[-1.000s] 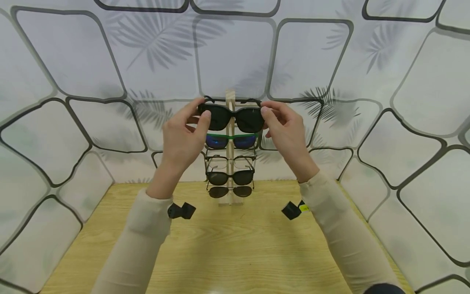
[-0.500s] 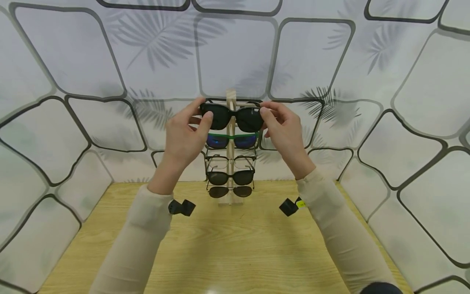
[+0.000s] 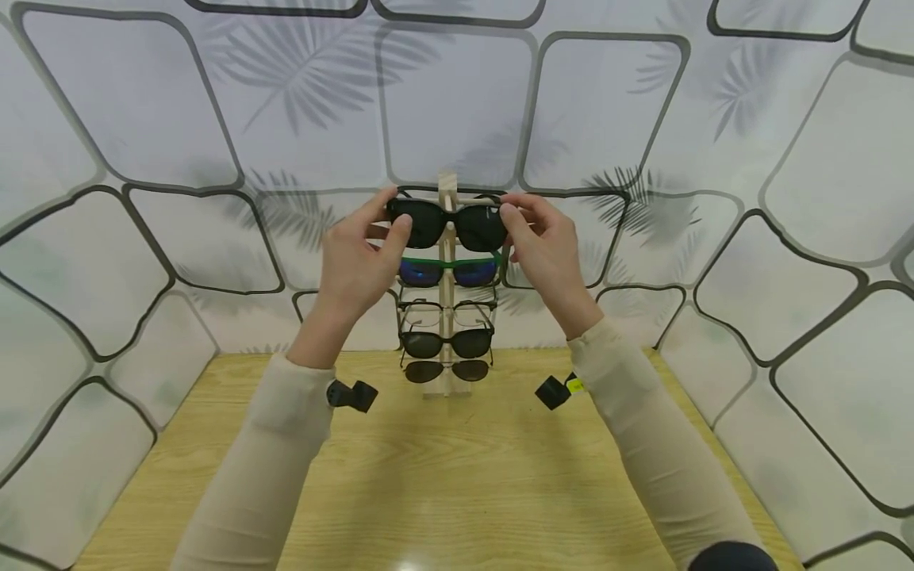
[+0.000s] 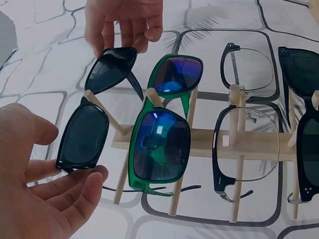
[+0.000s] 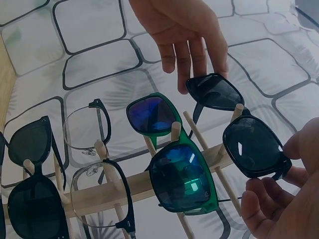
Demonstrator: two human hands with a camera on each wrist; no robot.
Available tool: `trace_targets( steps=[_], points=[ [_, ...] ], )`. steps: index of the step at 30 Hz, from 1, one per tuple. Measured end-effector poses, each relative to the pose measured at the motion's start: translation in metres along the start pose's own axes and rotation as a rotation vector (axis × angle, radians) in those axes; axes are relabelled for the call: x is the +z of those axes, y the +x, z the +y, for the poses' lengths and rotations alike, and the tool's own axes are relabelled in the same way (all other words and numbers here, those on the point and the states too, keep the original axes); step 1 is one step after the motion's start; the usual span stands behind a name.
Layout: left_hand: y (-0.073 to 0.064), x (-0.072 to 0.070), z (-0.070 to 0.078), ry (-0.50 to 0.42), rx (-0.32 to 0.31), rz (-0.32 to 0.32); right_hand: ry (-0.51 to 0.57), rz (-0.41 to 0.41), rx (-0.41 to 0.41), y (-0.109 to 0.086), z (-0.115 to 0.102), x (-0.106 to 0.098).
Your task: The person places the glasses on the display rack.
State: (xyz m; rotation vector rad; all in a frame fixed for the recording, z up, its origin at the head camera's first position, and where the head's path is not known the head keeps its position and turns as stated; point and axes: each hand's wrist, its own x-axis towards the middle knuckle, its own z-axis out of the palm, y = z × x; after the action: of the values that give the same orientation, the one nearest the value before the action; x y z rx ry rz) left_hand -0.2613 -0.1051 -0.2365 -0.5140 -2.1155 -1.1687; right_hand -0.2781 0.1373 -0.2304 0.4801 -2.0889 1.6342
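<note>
Black sunglasses (image 3: 481, 228) sit at the top of a wooden display stand (image 3: 448, 388), in front of its upper pegs. My left hand (image 3: 357, 262) pinches their left end between thumb and fingers, and my right hand (image 3: 548, 250) holds the right end the same way. Seen from the left wrist, the bridge of the sunglasses (image 4: 82, 134) is close to a peg tip; whether it rests there I cannot tell. Just below hang green-framed sunglasses (image 3: 474, 274) with blue mirrored lenses, which neither hand appears to touch.
Lower on the stand are clear-lens glasses (image 3: 471, 308), dark sunglasses (image 3: 471, 343) and thin-framed sunglasses (image 3: 469, 370). The stand is on a wood-grain table (image 3: 428, 476), close to a patterned backdrop (image 3: 457, 103) that also rises at both sides.
My right hand and forearm have shifted slightly left and inward. The black sunglasses' right end has moved a little left with them. My left hand has barely moved, and both grips stay the same.
</note>
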Motion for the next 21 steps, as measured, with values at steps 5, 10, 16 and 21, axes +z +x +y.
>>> trace_targets(
  steps=[5,10,16,21],
  points=[
    [0.0019,-0.0002,-0.0019,-0.002,-0.021,-0.011,0.009,-0.001,-0.004,0.0028,0.002,0.0013],
    [0.003,-0.0007,-0.0017,-0.001,-0.036,-0.018,0.006,0.002,0.003,0.0044,0.0034,0.0015],
    [0.003,-0.0015,-0.0002,0.0,-0.053,-0.029,0.007,0.002,0.011,0.0041,0.0031,0.0011],
    [0.0039,-0.0019,-0.0004,-0.007,-0.071,-0.049,-0.004,0.002,0.023,0.0032,0.0022,0.0003]
  ],
)
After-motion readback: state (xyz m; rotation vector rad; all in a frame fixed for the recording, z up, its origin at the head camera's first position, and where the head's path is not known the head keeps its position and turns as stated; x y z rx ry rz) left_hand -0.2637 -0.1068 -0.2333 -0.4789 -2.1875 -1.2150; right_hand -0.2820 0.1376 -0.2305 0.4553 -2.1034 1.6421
